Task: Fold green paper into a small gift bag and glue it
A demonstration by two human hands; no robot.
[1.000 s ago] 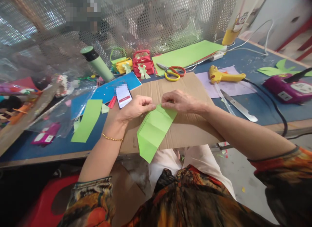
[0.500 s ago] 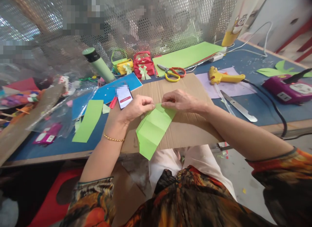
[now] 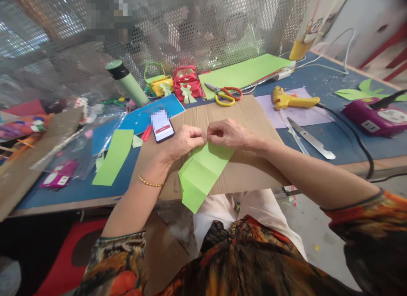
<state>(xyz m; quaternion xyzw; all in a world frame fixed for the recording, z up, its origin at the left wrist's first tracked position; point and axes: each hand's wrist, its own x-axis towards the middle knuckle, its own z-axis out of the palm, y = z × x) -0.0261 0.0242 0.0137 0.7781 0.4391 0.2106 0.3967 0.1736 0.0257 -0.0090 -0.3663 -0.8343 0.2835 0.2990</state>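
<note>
A creased sheet of light green paper (image 3: 200,173) lies on a brown cardboard sheet (image 3: 251,168) at the table's front edge, its lower corner hanging past the edge. My left hand (image 3: 184,141) and my right hand (image 3: 227,134) pinch the paper's far end, fingertips almost touching each other. Both hands are closed on the paper. A gold bracelet sits on my left wrist.
A phone (image 3: 162,127) lies just left of my left hand. Scissors (image 3: 224,94), a yellow glue gun (image 3: 292,100), a metal blade (image 3: 310,137) and a purple device (image 3: 377,115) lie to the right. A green bottle (image 3: 125,82), small paper baskets (image 3: 186,85) and green paper strip (image 3: 114,156) sit left and behind.
My two hands have closed in on each other at the paper's far end, covering its top edge. The paper has shifted slightly on the cardboard.
</note>
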